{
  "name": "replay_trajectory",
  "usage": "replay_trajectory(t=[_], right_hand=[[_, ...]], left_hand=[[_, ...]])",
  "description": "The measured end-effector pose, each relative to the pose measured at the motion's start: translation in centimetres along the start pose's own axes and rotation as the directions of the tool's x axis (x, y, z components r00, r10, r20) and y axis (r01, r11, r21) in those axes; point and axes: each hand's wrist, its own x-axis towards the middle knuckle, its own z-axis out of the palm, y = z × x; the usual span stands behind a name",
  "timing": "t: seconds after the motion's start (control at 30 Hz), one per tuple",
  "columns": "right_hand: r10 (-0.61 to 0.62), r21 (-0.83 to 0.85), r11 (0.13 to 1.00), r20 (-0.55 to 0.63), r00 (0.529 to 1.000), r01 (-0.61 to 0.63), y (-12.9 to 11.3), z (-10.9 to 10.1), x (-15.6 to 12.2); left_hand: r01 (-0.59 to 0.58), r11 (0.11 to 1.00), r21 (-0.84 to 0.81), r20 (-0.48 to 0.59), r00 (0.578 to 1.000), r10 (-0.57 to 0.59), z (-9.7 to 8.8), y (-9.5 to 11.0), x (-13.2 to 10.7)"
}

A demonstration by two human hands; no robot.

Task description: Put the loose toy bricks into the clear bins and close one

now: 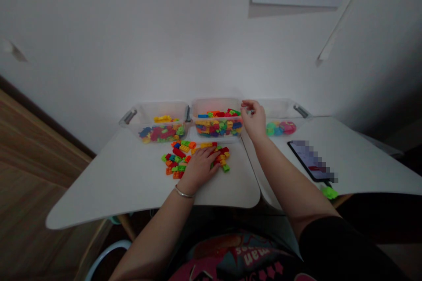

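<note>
My left hand lies palm down with fingers spread over a loose pile of small coloured building bricks. Some of the bricks are hidden under it. Just behind the pile stands a clear plastic box, filled with more mixed bricks. At the right end of this middle box, my right hand has its fingers curled at the rim, apparently gripping it. The fingertips are small and dim, and part of the grip is hidden.
Another clear box with bricks stands at left, and a third with round colourful pieces stands at right, all against the wall. A phone lies on the right white table, near a green object. A seam separates the two tabletops.
</note>
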Motion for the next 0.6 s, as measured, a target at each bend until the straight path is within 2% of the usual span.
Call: replay_trajectory(t=[0.07,0.13,0.23,0.33,0.47,0.6], right_hand=[[-0.034,0.001,0.999,0.044,0.998,0.034,-0.7,-0.5,-2.2],[-0.076,0.011,0.997,0.195,0.978,0.076,-0.9,-0.8,-4.8],[-0.132,0.043,0.991,0.419,0.898,0.125,-0.2,-0.8,-8.5],[-0.141,0.009,0.986,0.577,0.805,0.166,0.9,-0.8,-11.1],[-0.17,-0.035,0.965,0.667,0.725,0.258,1.5,-1.0,-12.1],[-0.168,-0.051,0.96,0.681,0.713,0.275,1.6,-1.2,-11.9]], left_hand=[[-0.003,1.0,-0.002,-0.012,1.0,0.003,0.0,0.0,0.0],[-0.009,1.0,-0.006,-0.023,1.0,0.009,0.1,-0.1,0.0],[-0.014,1.0,-0.002,-0.027,1.0,0.014,0.2,-0.1,0.0],[-0.014,1.0,0.013,-0.027,1.0,0.015,0.1,0.0,0.0],[-0.009,1.0,0.012,-0.036,0.999,0.009,0.1,0.1,0.0],[-0.01,1.0,0.005,-0.039,0.999,0.01,0.1,0.1,0.0]])
